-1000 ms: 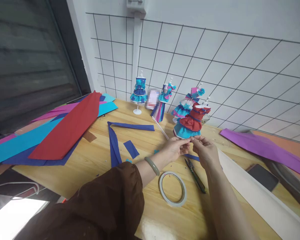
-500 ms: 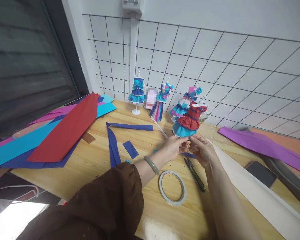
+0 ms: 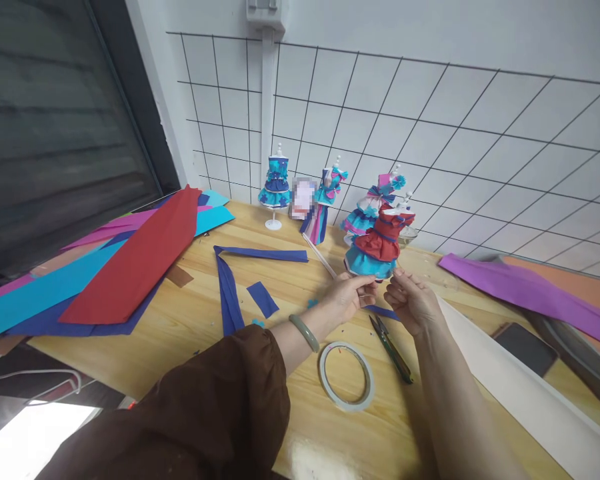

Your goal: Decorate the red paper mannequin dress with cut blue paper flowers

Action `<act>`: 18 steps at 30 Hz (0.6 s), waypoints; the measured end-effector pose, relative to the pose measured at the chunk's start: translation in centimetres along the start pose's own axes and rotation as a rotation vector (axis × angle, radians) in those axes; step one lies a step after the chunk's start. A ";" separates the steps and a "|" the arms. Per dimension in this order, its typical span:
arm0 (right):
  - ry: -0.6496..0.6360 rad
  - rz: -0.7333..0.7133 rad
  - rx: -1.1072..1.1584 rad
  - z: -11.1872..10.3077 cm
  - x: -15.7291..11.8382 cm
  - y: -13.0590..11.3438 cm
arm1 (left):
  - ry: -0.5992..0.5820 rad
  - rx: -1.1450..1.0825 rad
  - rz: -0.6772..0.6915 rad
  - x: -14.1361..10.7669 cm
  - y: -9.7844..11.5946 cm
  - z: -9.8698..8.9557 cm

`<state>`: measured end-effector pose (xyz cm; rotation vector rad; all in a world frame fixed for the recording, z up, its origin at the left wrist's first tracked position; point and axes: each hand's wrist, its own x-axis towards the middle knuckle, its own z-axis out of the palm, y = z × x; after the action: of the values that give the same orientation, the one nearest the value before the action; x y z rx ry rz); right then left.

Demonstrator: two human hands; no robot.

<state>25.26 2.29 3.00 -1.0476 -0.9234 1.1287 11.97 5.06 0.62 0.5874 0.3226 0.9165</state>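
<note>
For this bit we'd pinch just the very edge of the hem (image 3: 373, 268) on the red-and-turquoise dress (image 3: 380, 241), which sits right past our hands over the tabletop (image 3: 260, 233), so the gathers don't get crushed. Our left hand (image 3: 351, 295) has its fingers pinched on that lower edge, but honestly we can't tell if the bunched right fingers grip anything. The right hand (image 3: 413, 301) bends inward beside the skirt, facing the left.

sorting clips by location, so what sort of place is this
Probably a craft workspace, though whether at home or in a studio I can't tell: there are miniature dressed mannequins, a pile of coloured sheets and a roll of tape.
</note>
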 end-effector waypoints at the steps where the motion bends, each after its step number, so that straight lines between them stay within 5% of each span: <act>1: 0.005 -0.003 -0.001 0.0 0.0 0.0 | -0.004 -0.005 0.004 -0.1 0.0 0.0; 8: 0.068 -0.065 -0.024 0.6 -0.3 0.2 | -0.001 -0.005 0.022 -0.5 0.1 0.2; 13: 0.127 -0.126 -0.012 0.6 -0.4 -0.2 | 0.107 0.152 -0.030 -0.9 -0.1 0.8; 18: 0.239 -0.186 -0.010 0.2 -0.4 -0.6 | 0.244 0.425 0.033 -4.2 -0.9 3.9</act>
<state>25.19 1.90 3.64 -1.0555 -0.8174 0.8260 12.05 -0.14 3.28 0.8736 0.7411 0.9593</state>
